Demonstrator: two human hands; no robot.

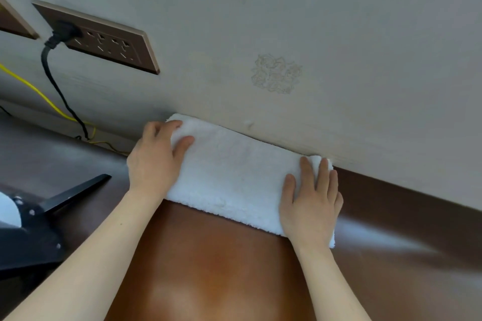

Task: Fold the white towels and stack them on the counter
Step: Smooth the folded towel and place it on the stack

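A folded white towel (234,172) lies flat on the brown counter (208,268), its far edge against the wall. My left hand (156,161) rests on the towel's left end, fingers curled over the far left corner and thumb on top. My right hand (310,206) lies flat on the towel's right end, fingers spread and pointing toward the wall. Whether more towels lie underneath cannot be told.
The pale wall (313,47) rises directly behind the towel. A dark socket panel (104,41) with a black plug and cable (57,91) sits on the wall at upper left, beside a yellow cable (39,91). A black stand (39,221) occupies the counter's left side.
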